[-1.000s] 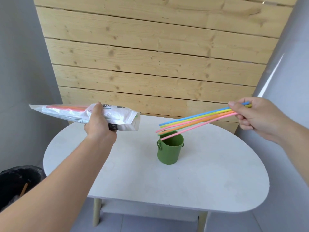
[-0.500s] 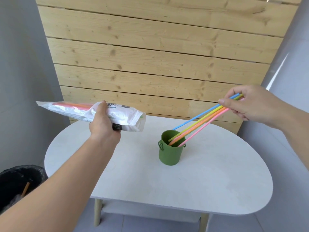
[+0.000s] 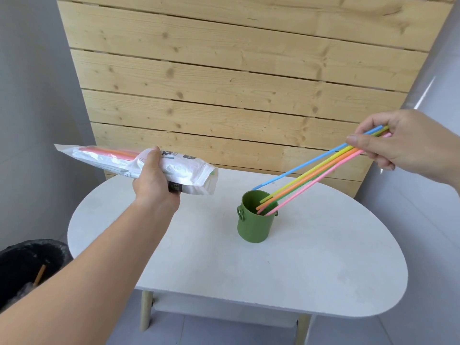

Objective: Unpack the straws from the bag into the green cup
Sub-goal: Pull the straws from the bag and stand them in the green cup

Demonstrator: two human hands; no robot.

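A small green cup (image 3: 253, 227) stands upright near the middle of the white table (image 3: 323, 270). My right hand (image 3: 403, 143) pinches the upper ends of several coloured straws (image 3: 313, 173), slanting down to the left. The yellow, orange, green and pink tips sit inside the cup's mouth; the blue straw's tip hangs above and just left of the rim. My left hand (image 3: 155, 184) grips a white plastic bag (image 3: 189, 173) held level over the table's left part. Orange and pink straws show through the bag's clear left end.
A black-lined bin (image 3: 27, 265) stands on the floor at the lower left, beside the table. A pale wooden slat panel (image 3: 224, 83) rises behind the table. Grey walls close in on both sides.
My right hand has tilted the straws from nearly level to steeply slanted and lowered their tips into the cup. The blue straw has splayed away from the others. The bag hand barely moved.
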